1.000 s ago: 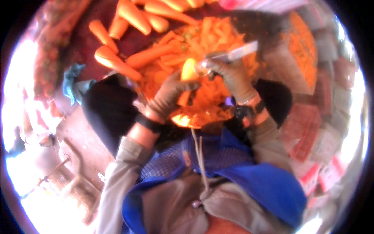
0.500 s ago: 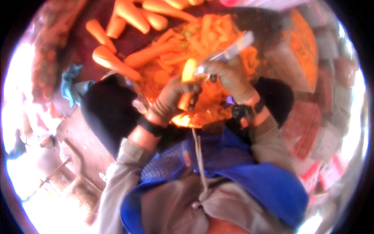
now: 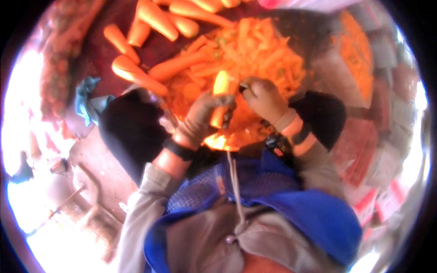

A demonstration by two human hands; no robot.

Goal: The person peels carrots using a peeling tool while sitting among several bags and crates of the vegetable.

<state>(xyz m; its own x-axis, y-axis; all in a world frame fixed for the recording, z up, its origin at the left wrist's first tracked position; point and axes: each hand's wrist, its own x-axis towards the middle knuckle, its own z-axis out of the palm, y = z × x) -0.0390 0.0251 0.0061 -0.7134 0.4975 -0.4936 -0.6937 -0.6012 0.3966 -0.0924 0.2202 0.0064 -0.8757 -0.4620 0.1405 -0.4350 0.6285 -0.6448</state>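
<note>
Far left I see a blue cloth (image 3: 88,102), then loose carrots (image 3: 156,20). The left hand (image 3: 202,111) is wrapped round one carrot (image 3: 221,83), which stands nearly upright over the orange pile (image 3: 268,51), an end showing above and below the fist; that grip looks unchanged. Just right of it, the right hand (image 3: 267,101) has turned, fingers curled in, a dark thing (image 3: 243,87) at their tips. I can't tell whether it grips that. The bright blade that stuck out a moment ago no longer shows, so I can't confirm any cutting contact. Farther right sits a box (image 3: 334,84) with orange pieces.
</note>
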